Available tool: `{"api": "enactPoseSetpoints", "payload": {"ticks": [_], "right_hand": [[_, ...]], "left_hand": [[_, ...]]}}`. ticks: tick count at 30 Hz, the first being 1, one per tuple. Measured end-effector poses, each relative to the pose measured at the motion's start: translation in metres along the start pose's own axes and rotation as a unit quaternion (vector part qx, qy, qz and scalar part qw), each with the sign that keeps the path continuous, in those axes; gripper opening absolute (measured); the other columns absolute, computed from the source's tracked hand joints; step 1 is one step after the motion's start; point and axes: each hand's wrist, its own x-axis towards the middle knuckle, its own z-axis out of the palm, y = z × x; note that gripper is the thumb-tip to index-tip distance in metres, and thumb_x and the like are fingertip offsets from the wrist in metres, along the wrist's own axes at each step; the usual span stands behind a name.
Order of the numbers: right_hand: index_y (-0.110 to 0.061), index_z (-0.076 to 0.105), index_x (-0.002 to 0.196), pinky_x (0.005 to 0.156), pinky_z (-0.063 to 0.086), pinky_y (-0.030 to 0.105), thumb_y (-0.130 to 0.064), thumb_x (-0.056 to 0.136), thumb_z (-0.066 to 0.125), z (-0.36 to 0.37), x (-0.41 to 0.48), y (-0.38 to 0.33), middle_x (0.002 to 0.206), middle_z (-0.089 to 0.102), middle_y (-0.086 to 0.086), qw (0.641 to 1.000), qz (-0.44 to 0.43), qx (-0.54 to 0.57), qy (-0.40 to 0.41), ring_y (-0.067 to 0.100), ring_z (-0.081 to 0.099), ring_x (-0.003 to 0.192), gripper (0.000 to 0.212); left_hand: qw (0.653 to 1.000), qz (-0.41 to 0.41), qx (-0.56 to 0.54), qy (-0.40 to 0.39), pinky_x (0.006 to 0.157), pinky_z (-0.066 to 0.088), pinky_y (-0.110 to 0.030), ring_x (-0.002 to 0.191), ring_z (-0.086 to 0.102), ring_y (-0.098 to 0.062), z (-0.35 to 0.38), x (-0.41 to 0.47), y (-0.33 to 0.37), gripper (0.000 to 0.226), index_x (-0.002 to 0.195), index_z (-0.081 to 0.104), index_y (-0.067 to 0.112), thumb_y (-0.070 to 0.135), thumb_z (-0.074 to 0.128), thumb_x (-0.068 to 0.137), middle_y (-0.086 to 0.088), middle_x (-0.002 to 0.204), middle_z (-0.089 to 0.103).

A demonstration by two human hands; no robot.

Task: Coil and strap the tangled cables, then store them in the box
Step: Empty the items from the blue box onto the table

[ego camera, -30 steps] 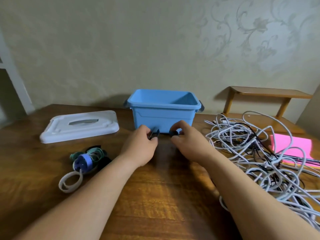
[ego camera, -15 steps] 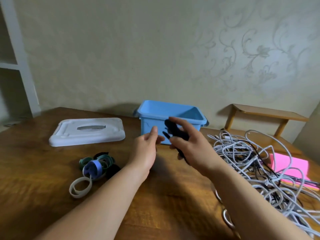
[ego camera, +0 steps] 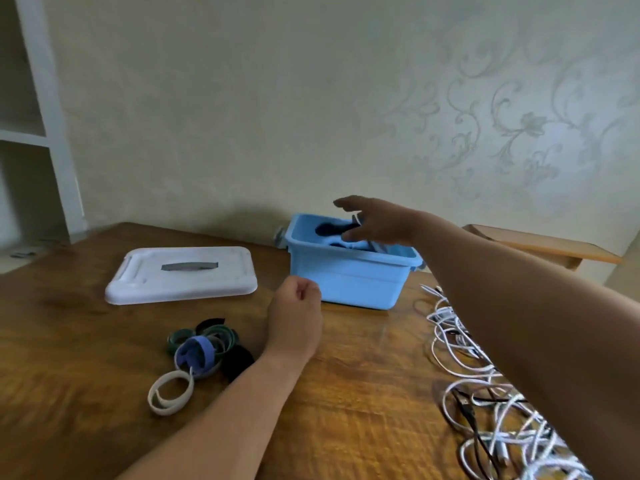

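White cables (ego camera: 445, 318) are lying tangled on the surface (ego camera: 363, 393) nearest you, straps (ego camera: 199, 351) beside your left hand (ego camera: 294, 320), its grip curling on nothing. Your right hand (ego camera: 381, 226) is hovering over the box (ego camera: 346, 282), grip spread and empty; aim to be laying the dark coil (ego camera: 327, 228) flat inside, leaving room. Lid (ego camera: 180, 275) is lying off.

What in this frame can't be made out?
Head view, the only one:
Box contents: its near wall and the right hand hide most of the inside; only a blurred dark bundle shows.
Right hand's grip: motion blur; whether it holds the bundle is unclear.
Cables: the right forearm covers part; the right and bottom edges cut off more.
Straps: overlapping, so no sure count.
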Motion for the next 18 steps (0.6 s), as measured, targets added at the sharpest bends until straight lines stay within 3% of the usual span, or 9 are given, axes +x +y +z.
{"api": "enactPoseSetpoints", "payload": {"ticks": [2, 6, 9, 12, 18], "right_hand": [[-0.032, 0.048, 0.156, 0.103, 0.047, 0.032, -0.021, 0.096, 0.079, 0.005, -0.003, 0.011, 0.151, 0.056, -0.004, 0.997, 0.018, 0.059, 0.045, 0.018, 0.056, 0.129, 0.069], [-0.025, 0.070, 0.132, 0.094, 0.044, 0.026, -0.019, 0.098, 0.069, 0.011, -0.025, 0.021, 0.129, 0.071, -0.007, 0.984, 0.043, 0.053, 0.163, 0.018, 0.067, 0.116, 0.035], [-0.023, 0.074, 0.125, 0.084, 0.044, 0.024, -0.019, 0.100, 0.063, 0.017, -0.054, 0.016, 0.115, 0.072, -0.008, 0.976, 0.030, 0.048, 0.212, 0.013, 0.067, 0.103, 0.028], [-0.022, 0.077, 0.118, 0.072, 0.044, 0.023, -0.018, 0.100, 0.063, 0.027, -0.088, 0.008, 0.098, 0.070, -0.009, 0.975, 0.007, 0.041, 0.217, 0.010, 0.063, 0.082, 0.023], [-0.021, 0.079, 0.117, 0.076, 0.039, 0.020, -0.019, 0.100, 0.066, 0.023, -0.157, 0.015, 0.098, 0.070, -0.009, 0.982, 0.019, 0.001, 0.189, 0.012, 0.065, 0.095, 0.021]], "left_hand": [[1.000, 0.009, 0.020, 0.000, 0.066, 0.046, -0.028, 0.080, 0.061, -0.016, 0.001, -0.001, 0.001, 0.017, 0.102, 0.064, 0.023, 0.031, 0.051, 0.110, -0.004, 0.093, 0.068], [0.998, 0.021, 0.054, -0.007, 0.069, 0.047, -0.026, 0.089, 0.064, -0.010, 0.002, -0.003, 0.001, 0.013, 0.106, 0.062, 0.027, 0.032, 0.052, 0.111, 0.005, 0.098, 0.068], [0.996, 0.037, 0.079, -0.016, 0.071, 0.046, -0.023, 0.093, 0.062, -0.005, 0.005, -0.001, -0.003, 0.012, 0.108, 0.064, 0.028, 0.033, 0.054, 0.111, 0.010, 0.101, 0.067], [0.989, 0.078, 0.119, -0.039, 0.072, 0.046, -0.028, 0.093, 0.062, -0.009, 0.006, -0.004, -0.006, 0.013, 0.107, 0.066, 0.023, 0.030, 0.056, 0.110, 0.009, 0.099, 0.067], [0.953, 0.114, 0.251, -0.124, 0.083, 0.050, -0.035, 0.096, 0.063, -0.017, 0.006, -0.029, -0.001, 0.012, 0.106, 0.067, 0.026, 0.035, 0.058, 0.108, 0.009, 0.100, 0.067]]}}
